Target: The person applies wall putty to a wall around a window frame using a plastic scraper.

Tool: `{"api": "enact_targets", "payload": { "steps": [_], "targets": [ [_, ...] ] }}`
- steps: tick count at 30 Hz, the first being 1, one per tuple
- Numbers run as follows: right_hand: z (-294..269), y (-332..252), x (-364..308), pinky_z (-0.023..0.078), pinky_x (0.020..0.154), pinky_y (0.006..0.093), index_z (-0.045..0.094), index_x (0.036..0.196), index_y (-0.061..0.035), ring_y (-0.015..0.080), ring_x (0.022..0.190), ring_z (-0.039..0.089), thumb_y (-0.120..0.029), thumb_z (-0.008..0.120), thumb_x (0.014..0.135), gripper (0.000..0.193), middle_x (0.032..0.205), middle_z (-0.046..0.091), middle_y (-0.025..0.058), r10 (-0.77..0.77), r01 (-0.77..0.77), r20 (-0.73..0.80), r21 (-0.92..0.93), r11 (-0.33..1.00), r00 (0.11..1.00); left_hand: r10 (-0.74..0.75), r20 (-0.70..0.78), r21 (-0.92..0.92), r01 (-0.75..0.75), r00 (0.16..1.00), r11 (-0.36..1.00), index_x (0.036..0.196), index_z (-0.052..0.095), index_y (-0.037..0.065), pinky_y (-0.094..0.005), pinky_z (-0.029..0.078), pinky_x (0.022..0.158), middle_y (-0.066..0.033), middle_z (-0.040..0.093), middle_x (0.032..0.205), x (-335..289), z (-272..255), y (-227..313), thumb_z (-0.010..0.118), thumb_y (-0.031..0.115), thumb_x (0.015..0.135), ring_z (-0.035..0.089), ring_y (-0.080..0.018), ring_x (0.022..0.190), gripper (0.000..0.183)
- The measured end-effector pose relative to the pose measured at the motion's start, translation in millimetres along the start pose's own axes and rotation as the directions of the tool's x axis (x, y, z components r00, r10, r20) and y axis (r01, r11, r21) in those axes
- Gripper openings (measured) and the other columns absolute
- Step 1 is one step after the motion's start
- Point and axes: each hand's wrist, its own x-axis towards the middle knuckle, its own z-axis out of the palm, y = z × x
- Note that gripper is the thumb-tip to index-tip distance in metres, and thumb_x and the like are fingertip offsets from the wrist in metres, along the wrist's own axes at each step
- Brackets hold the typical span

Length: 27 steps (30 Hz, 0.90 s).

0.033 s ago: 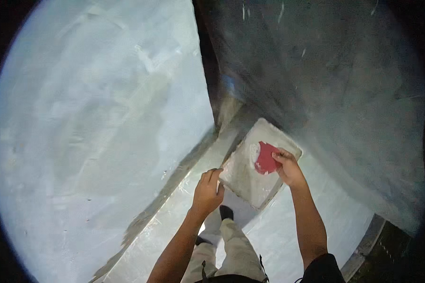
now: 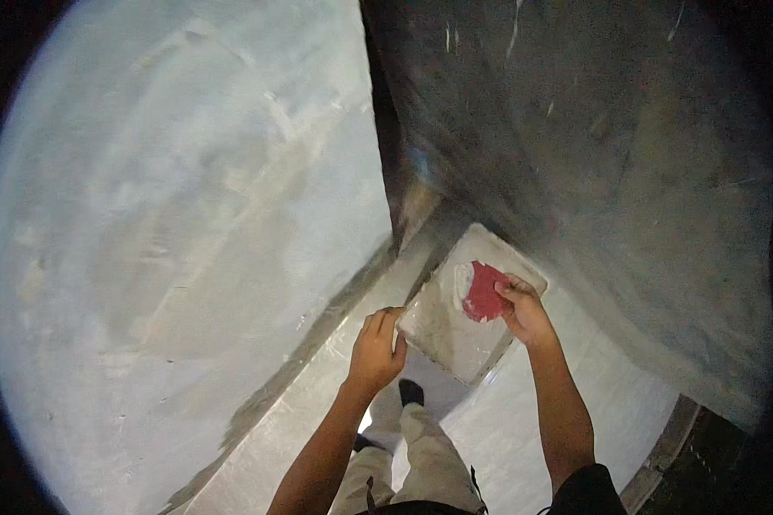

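Observation:
A pale, rectangular tray [image 2: 442, 348] with worn, crusted edges lies tilted in front of me, smeared inside with whitish paste. My left hand [image 2: 376, 348] grips its left corner, the thumb apart from the fingers. In my right hand [image 2: 524, 311] is a flat red scraper [image 2: 484, 293], pinched between thumb and fingers over the tray. White paste [image 2: 463, 281] clings to the scraper's left edge. Whether the scraper touches the tray's bottom I cannot tell.
At the left rises a large whitish wall [image 2: 189, 257] with damp-looking grey patches. A dark grey wall [image 2: 593, 129] stands at the right, meeting it near a narrow dark gap. Below are my legs and dark-shod feet [image 2: 411, 392] on a pale, shiny floor covering [image 2: 567, 412].
The tray's far corner and the red scraper sit slightly lower in the picture, and the walls have shifted a little too. Both hands keep their holds.

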Motion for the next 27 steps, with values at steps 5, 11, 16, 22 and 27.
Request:
{"api": "enact_targets", "payload": {
  "steps": [5, 11, 16, 22, 27],
  "targets": [
    [58.2, -36.9, -33.0, 0.049, 0.094, 0.0313, 0.059, 0.119, 0.0012, 0.0161, 0.103, 0.064, -0.012, 0.061, 0.096, 0.027, 0.113, 0.067, 0.0082, -0.102, 0.087, 0.08, 0.166, 0.982, 0.992, 0.093, -0.218, 0.037, -0.087, 0.972, 0.996, 0.125, 0.055, 0.001, -0.0444, 0.047, 0.095, -0.0197, 0.058, 0.121, 9.6, -42.8, 22.0, 0.06, 0.001, 0.081, 0.055, -0.0394, 0.111, 0.044],
    [100.5, -53.2, -72.7, 0.049, 0.094, 0.0311, 0.056, 0.122, 0.0016, 0.0157, 0.105, 0.064, -0.017, 0.059, 0.099, 0.03, 0.114, 0.067, 0.0086, -0.318, 0.272, 0.274, 0.193, 0.943, 0.908, 0.353, -0.472, 0.151, -0.32, 0.808, 0.935, 0.119, 0.057, -0.003, -0.0441, 0.046, 0.093, -0.0213, 0.061, 0.116, -16.9, -67.7, 41.7, 0.059, -0.002, 0.078, 0.057, -0.0395, 0.107, 0.041],
    [114.5, -62.1, -89.4, 0.047, 0.098, 0.0324, 0.053, 0.125, 0.0036, 0.0166, 0.108, 0.063, -0.014, 0.054, 0.101, 0.031, 0.118, 0.065, 0.0106, -0.426, 0.354, 0.548, 0.238, 0.904, 0.72, 0.481, -0.651, 0.336, -0.346, 0.587, 0.876, 0.119, 0.057, -0.002, -0.0452, 0.044, 0.096, -0.0207, 0.061, 0.117, -51.6, -48.1, 62.8, 0.057, -0.004, 0.078, 0.056, -0.0385, 0.109, 0.041],
    [113.8, -47.9, -104.0, 0.047, 0.099, 0.0315, 0.052, 0.128, 0.003, 0.0171, 0.11, 0.061, -0.013, 0.055, 0.1, 0.033, 0.123, 0.062, 0.0116, -0.404, 0.246, 0.62, 0.327, 0.912, 0.673, 0.595, -0.667, 0.602, -0.147, 0.448, 0.785, 0.119, 0.057, -0.002, -0.0472, 0.041, 0.1, -0.0179, 0.06, 0.119, -106.4, -30.3, 86.4, 0.057, -0.002, 0.075, 0.054, -0.0379, 0.113, 0.044],
    [80.7, -53.6, -42.4, 0.045, 0.099, 0.0338, 0.051, 0.121, 0.0009, 0.0182, 0.11, 0.058, -0.012, 0.057, 0.099, 0.026, 0.12, 0.06, 0.0115, -0.469, 0.216, 0.697, 0.424, 0.88, 0.542, 0.646, -0.679, 0.709, 0.086, 0.348, 0.699, 0.121, 0.056, -0.002, -0.0478, 0.04, 0.103, -0.0175, 0.06, 0.122, -78.5, 30.5, 82.1, 0.057, 0.0, 0.076, 0.052, -0.0386, 0.119, 0.045]
  ]
}}
